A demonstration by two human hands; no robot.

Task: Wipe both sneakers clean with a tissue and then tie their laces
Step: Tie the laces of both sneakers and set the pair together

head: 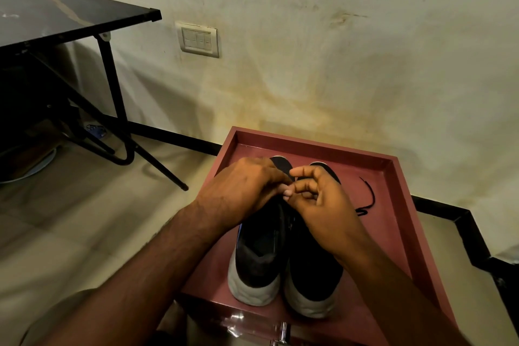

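Left hand point(247, 185) and right hand point(317, 199), fingers curled, pinching lace over left sneaker point(261, 250): tying under way. Right sneaker point(311, 275) just beside the grip, its lace point(368, 199) loose on the red tray point(404, 222), untied. No tissue visible.
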